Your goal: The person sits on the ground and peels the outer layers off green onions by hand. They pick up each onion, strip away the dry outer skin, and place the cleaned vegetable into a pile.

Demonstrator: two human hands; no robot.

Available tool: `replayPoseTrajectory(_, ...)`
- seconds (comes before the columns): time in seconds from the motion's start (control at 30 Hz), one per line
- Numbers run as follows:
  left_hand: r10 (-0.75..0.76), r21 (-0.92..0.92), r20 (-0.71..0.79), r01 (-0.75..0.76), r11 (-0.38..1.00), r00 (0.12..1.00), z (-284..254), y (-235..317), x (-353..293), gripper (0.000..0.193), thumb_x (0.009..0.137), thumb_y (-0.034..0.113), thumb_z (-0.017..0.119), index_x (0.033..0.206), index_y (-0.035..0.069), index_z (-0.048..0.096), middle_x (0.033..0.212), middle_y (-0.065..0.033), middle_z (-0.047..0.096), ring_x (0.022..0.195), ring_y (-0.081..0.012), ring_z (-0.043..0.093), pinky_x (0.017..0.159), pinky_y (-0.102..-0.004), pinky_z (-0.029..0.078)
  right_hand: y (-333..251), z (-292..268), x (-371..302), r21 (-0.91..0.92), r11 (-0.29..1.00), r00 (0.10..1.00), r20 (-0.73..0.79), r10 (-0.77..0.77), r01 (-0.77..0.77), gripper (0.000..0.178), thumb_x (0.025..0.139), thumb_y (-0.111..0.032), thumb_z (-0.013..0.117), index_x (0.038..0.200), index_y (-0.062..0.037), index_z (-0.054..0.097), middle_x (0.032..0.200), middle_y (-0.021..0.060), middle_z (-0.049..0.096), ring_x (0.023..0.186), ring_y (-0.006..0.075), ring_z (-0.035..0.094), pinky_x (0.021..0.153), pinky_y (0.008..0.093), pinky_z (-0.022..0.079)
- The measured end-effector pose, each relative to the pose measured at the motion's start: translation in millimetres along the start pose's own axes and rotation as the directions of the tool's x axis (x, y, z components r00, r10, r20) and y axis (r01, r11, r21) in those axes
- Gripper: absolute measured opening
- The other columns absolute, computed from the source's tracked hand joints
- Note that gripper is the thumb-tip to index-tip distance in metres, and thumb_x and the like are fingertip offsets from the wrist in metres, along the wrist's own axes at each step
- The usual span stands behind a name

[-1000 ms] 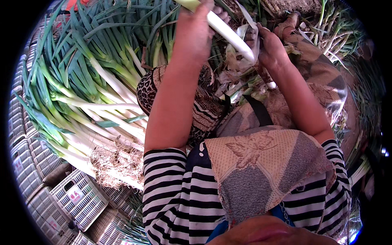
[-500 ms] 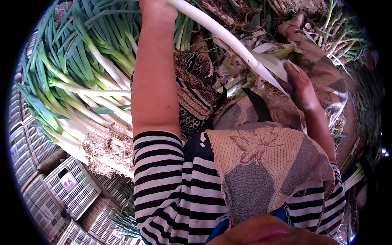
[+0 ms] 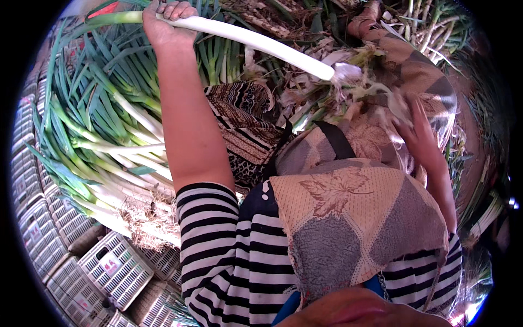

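My left hand (image 3: 170, 24) is closed around a long green onion (image 3: 261, 45), gripping it where the white stalk turns green. The stalk slants to the right, and its root end is a blurred tuft. To the right, my right hand (image 3: 418, 128) is away from the stalk, its fingers stretched out and partly smeared by motion. Loose pale peelings (image 3: 395, 103) blur beside those fingers. At my left lies a thick pile of green onions (image 3: 125, 147) with white stalks, dark green leaves and dry roots (image 3: 147, 215).
Stacked pale plastic crates (image 3: 115, 267) stand at the lower left. Peelings and leaf scraps (image 3: 321, 76) cover the area before me. More trimmed stalks (image 3: 438, 32) lie at the far right. A patterned apron (image 3: 338, 191) covers my lap.
My left hand has moved left with the green onion. My right hand, earlier beside the root end, has drawn down and away with its fingers spread, and peelings trail near it.
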State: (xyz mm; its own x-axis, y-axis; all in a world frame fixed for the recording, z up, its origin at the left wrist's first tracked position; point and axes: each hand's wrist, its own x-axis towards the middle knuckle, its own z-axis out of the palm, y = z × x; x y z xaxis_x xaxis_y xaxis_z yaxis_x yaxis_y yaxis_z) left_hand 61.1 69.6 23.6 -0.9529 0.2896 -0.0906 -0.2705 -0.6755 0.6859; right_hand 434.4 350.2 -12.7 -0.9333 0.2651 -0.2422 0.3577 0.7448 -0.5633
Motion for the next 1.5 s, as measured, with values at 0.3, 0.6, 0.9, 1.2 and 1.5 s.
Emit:
replayPoseTrajectory(0.3,-0.123,-0.253,0.687,0.395,0.883,0.716,49.7,-17.0,-33.6,0.028,0.082,0.018,0.048,0.058,0.011,0.035,0.053,0.002,0.036,0.045,-0.0099,0.038,0.042,-0.0224,0.034,-110.2,27.3,93.5,0.8,0.6,0.739,0.403,-0.54,0.002,0.063,0.089,-0.055,0.031,0.113,0.0006,0.049,0.094,0.0186,0.061,0.081,0.0248,0.063,0.074,0.033,0.051)
replayPoseTrajectory(0.6,-0.071,0.219,0.051,0.059,0.974,0.996,75.1,-41.5,-60.0,0.023,0.086,0.029,0.049,0.079,0.007,0.046,0.066,-0.0049,0.048,0.059,-0.0197,0.049,0.058,-0.0331,0.045,-150.1,76.6,119.5,0.927,0.364,0.933,0.205,-0.295,-0.088,0.047,0.092,-0.047,0.033,0.096,-0.0038,0.051,0.057,0.0033,0.052,0.041,0.0093,0.049,0.037,0.0218,0.039)
replayPoseTrajectory(0.9,-0.155,0.027,0.225,0.153,0.988,0.962,45.5,-34.7,-57.9,0.023,0.082,0.028,0.055,0.07,0.014,0.041,0.049,0.0039,0.035,0.042,-0.0104,0.036,0.043,-0.0271,0.033,-140.2,91.2,133.1,0.897,0.429,0.941,0.227,-0.25,-0.103,0.047,0.093,-0.044,0.034,0.088,-0.0031,0.057,0.061,0.0046,0.057,0.045,0.0107,0.053,0.043,0.0231,0.043)
replayPoseTrajectory(1.2,0.167,0.075,0.127,-0.178,0.981,0.978,47.3,13.2,-71.9,0.026,0.086,0.029,0.047,0.067,0.013,0.041,0.048,0.0047,0.033,0.039,-0.0081,0.03,0.039,-0.0234,0.028,-77.2,53.1,143.6,0.981,-0.095,0.979,0.154,-0.136,-0.168,0.039,0.093,-0.041,0.037,0.084,-0.0065,0.052,0.057,-0.0025,0.041,0.049,0.0084,0.037,0.048,0.0224,0.033)
replayPoseTrajectory(1.5,0.226,0.139,-0.078,-0.213,0.967,0.971,10.0,34.8,-51.9,0.025,0.084,0.027,0.048,0.068,0.012,0.037,0.048,0.0049,0.029,0.038,-0.0075,0.029,0.037,-0.0224,0.027,11.8,59.0,62.0,-0.047,0.997,0.956,0.284,0.075,-0.064,0.038,0.089,-0.034,0.046,0.107,-0.0003,0.052,0.098,0.0198,0.056,0.09,0.0305,0.056,0.081,0.0368,0.042)
